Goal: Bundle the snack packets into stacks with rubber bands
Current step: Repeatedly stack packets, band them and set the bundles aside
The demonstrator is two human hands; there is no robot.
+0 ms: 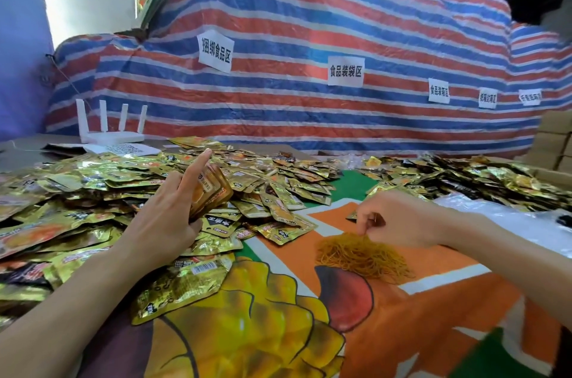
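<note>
stack held, bands pinched

the striped tarp [309, 21] rises behind the rubber band pile [362, 255]. loose snack packets [93, 191] heap left of the pile. the left hand [164, 222], also left of it, grips a packet stack [213, 191], forefinger straight. the right hand [399, 219] pinches strands at the pile's top edge.

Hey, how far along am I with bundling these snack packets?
Early on. Done: I can see no banded bundle. In hand: your left hand grips a small stack of gold foil snack packets, while your right hand pinches into the heap of thin yellow rubber bands. Left: the big loose heap of gold packets on the left and another spread at far right.
</note>
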